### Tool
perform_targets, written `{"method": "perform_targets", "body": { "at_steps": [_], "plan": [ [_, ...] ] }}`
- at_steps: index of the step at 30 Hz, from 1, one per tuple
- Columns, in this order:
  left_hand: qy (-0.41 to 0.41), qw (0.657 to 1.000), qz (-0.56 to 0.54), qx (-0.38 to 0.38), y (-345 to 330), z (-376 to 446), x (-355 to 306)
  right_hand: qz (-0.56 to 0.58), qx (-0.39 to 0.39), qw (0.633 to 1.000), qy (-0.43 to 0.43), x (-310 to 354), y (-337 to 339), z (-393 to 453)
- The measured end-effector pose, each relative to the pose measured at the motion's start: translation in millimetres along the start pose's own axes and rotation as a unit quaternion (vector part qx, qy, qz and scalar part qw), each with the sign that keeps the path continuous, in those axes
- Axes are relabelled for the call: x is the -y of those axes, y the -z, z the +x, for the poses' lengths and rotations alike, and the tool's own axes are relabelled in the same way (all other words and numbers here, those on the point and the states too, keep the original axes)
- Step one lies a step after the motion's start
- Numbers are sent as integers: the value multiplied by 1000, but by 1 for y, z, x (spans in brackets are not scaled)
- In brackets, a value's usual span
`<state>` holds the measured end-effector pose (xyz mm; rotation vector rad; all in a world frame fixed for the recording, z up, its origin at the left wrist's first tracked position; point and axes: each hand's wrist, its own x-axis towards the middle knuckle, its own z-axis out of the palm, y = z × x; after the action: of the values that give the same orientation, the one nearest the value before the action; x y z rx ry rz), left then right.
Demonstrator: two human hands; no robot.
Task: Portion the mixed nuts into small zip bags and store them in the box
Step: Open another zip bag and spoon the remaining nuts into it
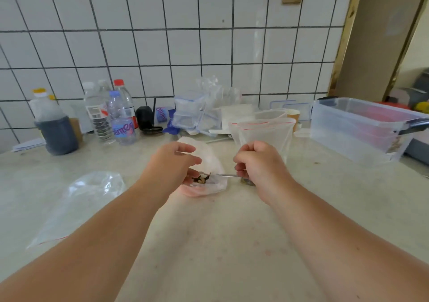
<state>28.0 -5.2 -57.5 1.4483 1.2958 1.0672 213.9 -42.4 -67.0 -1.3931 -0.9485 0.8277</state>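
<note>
A small clear zip bag (209, 162) lay open in the left hand (173, 162), a spoon (226, 175) from the right hand's (260, 164) grip reaching into it with dark mixed nuts (202, 179). Beyond the right hand stood a larger zip bag (264, 134), upright; far right, a clear plastic box (362, 127).

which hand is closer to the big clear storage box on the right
Right. The right hand, gripping a spoon, is nearer the storage box but apart from it. The left hand holds a small bag farther left.
</note>
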Motion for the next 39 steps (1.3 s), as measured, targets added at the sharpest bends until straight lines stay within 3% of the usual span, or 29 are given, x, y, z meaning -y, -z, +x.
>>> {"method": "perform_targets", "body": {
  "at_steps": [10,15,19,21,25,28,36,39],
  "plan": [
    [17,989,56,-133,128,-27,58,-50,144,988,-36,-22,-110,-34],
    [12,966,192,-172,172,-39,78,-143,237,961,2,-21,-151,-55],
    [81,946,301,-84,182,-51,91,-287,304,905,78,-32,-174,-68],
    [78,923,376,-38,179,-55,94,-326,320,884,98,-38,-182,-72],
    [55,896,440,-36,170,-55,91,-381,299,861,157,-41,-187,-74],
    [30,900,434,-45,162,-53,87,-388,280,862,169,-39,-183,-72],
    [-102,912,383,-103,116,-46,54,-264,184,931,170,-20,-130,-48],
    [-145,909,376,-107,88,-42,38,-254,147,932,215,-8,-103,-40]
  ]
}}
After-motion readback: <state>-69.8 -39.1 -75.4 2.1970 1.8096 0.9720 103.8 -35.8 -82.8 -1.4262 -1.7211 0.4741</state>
